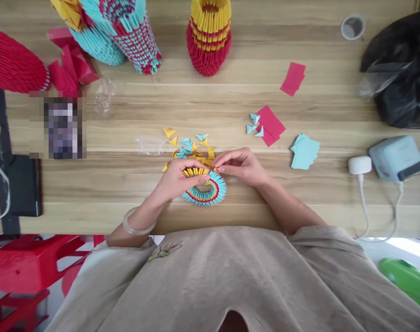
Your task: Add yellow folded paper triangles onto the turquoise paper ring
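A round ring of folded paper pieces, turquoise outside with red and yellow rows inside, lies on the wooden table close to the front edge. My left hand is curled over the ring's left and top side, fingers closed on its yellow pieces. My right hand pinches at the ring's upper right edge, fingers pressed together on a small yellow piece. Just behind the hands lies a loose heap of yellow and turquoise folded triangles.
Tall folded-paper vases stand at the back: a turquoise-red one and a yellow-red one. Red sheets, turquoise sheets, a black bag, a white device with cable and a black box lie around.
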Tool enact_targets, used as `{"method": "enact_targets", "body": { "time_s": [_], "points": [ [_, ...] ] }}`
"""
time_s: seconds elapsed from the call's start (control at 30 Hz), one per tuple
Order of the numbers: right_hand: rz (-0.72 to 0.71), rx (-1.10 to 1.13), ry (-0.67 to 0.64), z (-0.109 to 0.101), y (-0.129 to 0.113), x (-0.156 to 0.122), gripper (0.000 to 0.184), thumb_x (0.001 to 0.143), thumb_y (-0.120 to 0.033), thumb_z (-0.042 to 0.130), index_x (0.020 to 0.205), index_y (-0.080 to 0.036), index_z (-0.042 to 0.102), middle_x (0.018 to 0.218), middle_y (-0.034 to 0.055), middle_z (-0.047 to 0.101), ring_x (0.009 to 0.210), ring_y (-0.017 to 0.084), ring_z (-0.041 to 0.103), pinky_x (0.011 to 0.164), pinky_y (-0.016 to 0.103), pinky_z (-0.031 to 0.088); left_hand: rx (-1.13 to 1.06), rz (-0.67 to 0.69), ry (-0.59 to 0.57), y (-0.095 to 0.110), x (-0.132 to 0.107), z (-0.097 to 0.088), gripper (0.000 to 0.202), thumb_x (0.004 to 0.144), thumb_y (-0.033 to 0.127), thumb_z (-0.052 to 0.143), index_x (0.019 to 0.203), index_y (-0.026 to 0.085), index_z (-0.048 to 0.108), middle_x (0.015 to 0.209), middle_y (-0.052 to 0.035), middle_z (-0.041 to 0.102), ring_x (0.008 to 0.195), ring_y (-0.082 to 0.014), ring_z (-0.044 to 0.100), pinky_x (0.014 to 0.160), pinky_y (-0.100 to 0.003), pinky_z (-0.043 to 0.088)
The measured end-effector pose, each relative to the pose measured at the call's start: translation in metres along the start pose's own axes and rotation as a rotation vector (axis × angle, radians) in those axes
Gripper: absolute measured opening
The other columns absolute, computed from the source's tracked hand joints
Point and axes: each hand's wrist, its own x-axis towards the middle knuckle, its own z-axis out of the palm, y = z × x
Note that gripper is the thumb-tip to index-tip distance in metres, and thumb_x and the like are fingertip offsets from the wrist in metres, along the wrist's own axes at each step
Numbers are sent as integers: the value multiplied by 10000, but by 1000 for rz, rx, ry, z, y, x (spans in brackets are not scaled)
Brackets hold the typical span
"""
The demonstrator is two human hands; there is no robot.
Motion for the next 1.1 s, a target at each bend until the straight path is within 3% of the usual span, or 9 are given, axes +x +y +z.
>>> {"method": "enact_targets", "body": {
  "time_s": [0.6, 0.8, 1.1],
  "points": [
    [95, -1, 62, 2, 4, 1, 129, 631, -247, 871, 721, -207, 788, 772, 20, 783, 696, 116, 716, 678, 227, 596, 40, 16, -2, 1, -1, 0, 224, 698, 322, 797, 843, 157, 751, 801, -29, 744, 685, -146, 640, 624, -238, 478],
    [75, 89, 76, 1, 5, 1, 169, 588, -185, 887, 711, -217, 776, 760, -4, 776, 685, 94, 712, 674, 201, 595, 45, 26, -3, 2, -1, -1, 225, 682, 318, 807, 819, 152, 740, 755, -21, 716, 645, -130, 598, 593, -230, 449],
    [18, -38, 37, 1, 3, 0, 114, 624, -216, 870, 666, -200, 766, 776, 22, 780, 719, 126, 724, 685, 238, 601, 60, -2, -6, 1, -3, 0, 228, 687, 327, 801, 820, 152, 740, 773, -26, 721, 675, -143, 613, 604, -233, 455]
  ]
}}
